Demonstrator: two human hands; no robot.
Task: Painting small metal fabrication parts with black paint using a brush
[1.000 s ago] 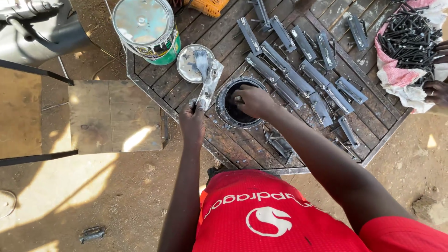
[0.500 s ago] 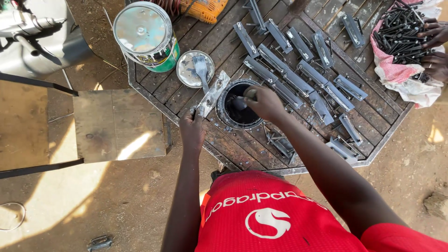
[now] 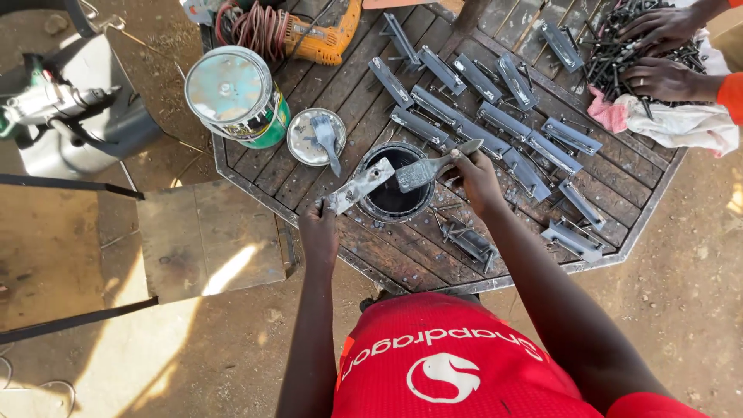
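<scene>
Left hand grips the near end of a flat metal bracket, holding it tilted over the left rim of the black paint pot; right hand is closed on a paintbrush whose bristles hang over the pot, just right of the bracket. Both sit at the near edge of the slatted octagonal surface. Left of the pot lie a lid with a second brush and a large paint can; rows of grey brackets spread far and right, where another person's hands rest on a pile of dark screws.
</scene>
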